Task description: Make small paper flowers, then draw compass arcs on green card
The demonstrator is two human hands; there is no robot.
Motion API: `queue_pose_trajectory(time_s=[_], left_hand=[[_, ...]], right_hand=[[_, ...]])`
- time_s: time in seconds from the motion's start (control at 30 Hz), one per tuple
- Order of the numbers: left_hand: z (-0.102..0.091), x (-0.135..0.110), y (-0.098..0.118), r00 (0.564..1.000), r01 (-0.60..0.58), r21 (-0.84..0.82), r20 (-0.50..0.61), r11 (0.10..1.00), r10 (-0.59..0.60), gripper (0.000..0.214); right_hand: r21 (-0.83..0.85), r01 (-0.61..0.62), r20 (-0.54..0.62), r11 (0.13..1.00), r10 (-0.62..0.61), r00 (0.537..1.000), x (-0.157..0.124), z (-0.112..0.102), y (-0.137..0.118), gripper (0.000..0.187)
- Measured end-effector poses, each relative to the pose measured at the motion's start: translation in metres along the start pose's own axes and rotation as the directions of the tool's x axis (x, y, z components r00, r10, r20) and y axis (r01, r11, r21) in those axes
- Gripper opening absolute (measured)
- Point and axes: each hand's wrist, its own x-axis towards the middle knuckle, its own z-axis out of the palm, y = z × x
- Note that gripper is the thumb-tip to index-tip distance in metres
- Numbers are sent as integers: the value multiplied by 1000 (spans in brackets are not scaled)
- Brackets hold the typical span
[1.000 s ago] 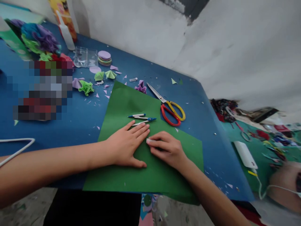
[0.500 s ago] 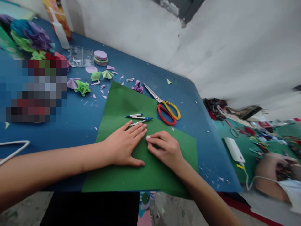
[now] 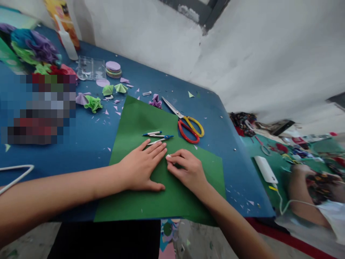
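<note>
A green paper sheet [image 3: 188, 201] lies on the blue table, cut away at its upper right. My left hand [image 3: 141, 167] rests flat on it with the fingers spread, fingertips touching or very near a drawing compass [image 3: 163, 136] with a blue top. Between thumb and fingertips of my right hand [image 3: 187, 169] is a small white piece [image 3: 168, 157], held close to the sheet beside my left fingers; it looks like a bit of eraser. Just past the sheet's cut edge, scissors [image 3: 185, 124] with one red and one yellow handle lie partly spread.
Behind the sheet are a purple folded paper flower [image 3: 155, 101], green paper pieces [image 3: 107, 90], stacked paper circles [image 3: 113, 69], a clear plastic box [image 3: 91, 68] and a white bottle [image 3: 68, 45]. Paper scraps dot the table. At right, another person's arm [image 3: 303, 198] is near a white power bank [image 3: 265, 169].
The view has shifted slightly, so most things on the table sit a little further left. My hands keep nearly the same pose on the sheet. The other person's arm at right has moved.
</note>
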Motion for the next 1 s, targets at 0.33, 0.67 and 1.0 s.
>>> queue_pose_trajectory(time_s=[0.33, 0.67, 1.0], left_hand=[[1, -1, 0, 1000, -1, 6, -9, 1000, 1, 100], [-2, -1, 0, 1000, 0, 9, 5, 1000, -1, 101], [-1, -2, 0, 1000, 4, 15, 2, 1000, -4, 100]], right_hand=[[35, -60, 31, 998, 59, 998, 0, -3, 2, 11], [89, -151, 36, 985, 148, 988, 2, -6, 9, 10], [213, -114, 227, 970, 64, 972, 2, -19, 27, 7]])
